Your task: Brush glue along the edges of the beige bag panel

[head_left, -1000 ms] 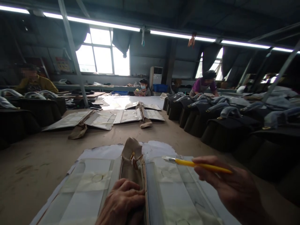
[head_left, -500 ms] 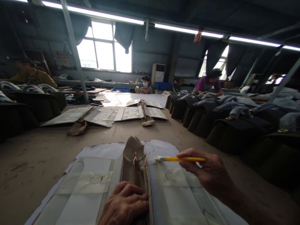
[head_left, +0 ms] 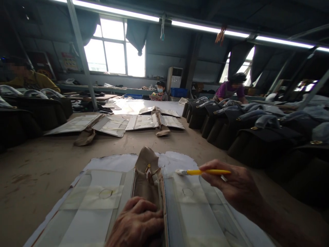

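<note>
An unfinished bag (head_left: 94, 209) lies spread open in front of me, pale panels on both sides and a tan fabric lining (head_left: 146, 157) with a small gold zipper pull (head_left: 147, 168) in the middle. My left hand (head_left: 140, 219) presses on its middle fold, fingers curled against the lining at the raised edge; the thumb is hidden. In my right hand (head_left: 233, 183), closed in a pinch, is a yellow-handled brush (head_left: 194, 172). Its whitish bristles are over the top end of the right panel; whether they touch it, I cannot tell. White paper (head_left: 177, 159) lies beneath the bag.
More opened bag pieces (head_left: 142, 122) lie farther up the brown table (head_left: 113, 147). Rows of dark bags with wrapped handles stand at right (head_left: 246, 144) and left (head_left: 33, 109). People sit or stand at the far side, left and right. A metal pole (head_left: 83, 58) rises at left.
My right hand and the brush have shifted slightly right, away from the middle fold. My left hand stays on the fold.
</note>
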A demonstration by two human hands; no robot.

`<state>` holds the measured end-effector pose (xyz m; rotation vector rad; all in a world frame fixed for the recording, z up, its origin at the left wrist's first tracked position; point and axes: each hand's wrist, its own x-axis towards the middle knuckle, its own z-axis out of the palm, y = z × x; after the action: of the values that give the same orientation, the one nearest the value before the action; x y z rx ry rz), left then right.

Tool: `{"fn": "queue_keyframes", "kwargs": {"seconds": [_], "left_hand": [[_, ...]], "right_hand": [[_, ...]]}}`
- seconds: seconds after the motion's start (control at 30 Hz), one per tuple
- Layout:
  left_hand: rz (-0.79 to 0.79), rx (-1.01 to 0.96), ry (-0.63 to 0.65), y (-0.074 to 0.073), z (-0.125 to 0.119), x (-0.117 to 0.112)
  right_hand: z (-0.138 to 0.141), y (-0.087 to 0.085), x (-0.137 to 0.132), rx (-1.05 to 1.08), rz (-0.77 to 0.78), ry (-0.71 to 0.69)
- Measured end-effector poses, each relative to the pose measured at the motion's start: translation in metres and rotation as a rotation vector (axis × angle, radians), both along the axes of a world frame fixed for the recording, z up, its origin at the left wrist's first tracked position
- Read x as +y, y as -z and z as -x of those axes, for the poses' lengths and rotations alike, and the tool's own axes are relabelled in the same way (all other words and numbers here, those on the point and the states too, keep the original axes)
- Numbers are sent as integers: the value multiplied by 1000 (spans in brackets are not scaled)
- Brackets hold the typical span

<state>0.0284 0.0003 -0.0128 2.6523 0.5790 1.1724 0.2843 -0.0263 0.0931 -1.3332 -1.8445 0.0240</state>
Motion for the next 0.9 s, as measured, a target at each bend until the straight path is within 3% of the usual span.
{"fn": "queue_keyframes", "kwargs": {"seconds": [0.3, 0.6, 0.77, 0.9], "left_hand": [[58, -39, 10, -3, -1, -4], [107, -6, 11, -12, -1, -8], [148, 22, 6, -16, -1, -11], [133, 34, -3, -19, -1, -12]], "right_hand": [[9, -6, -7, -59, -158, -6], [20, 7, -17, -45, -92, 3], [16, 2, -33, -75, -120, 39], [6, -3, -41, 25, -134, 124]]}}
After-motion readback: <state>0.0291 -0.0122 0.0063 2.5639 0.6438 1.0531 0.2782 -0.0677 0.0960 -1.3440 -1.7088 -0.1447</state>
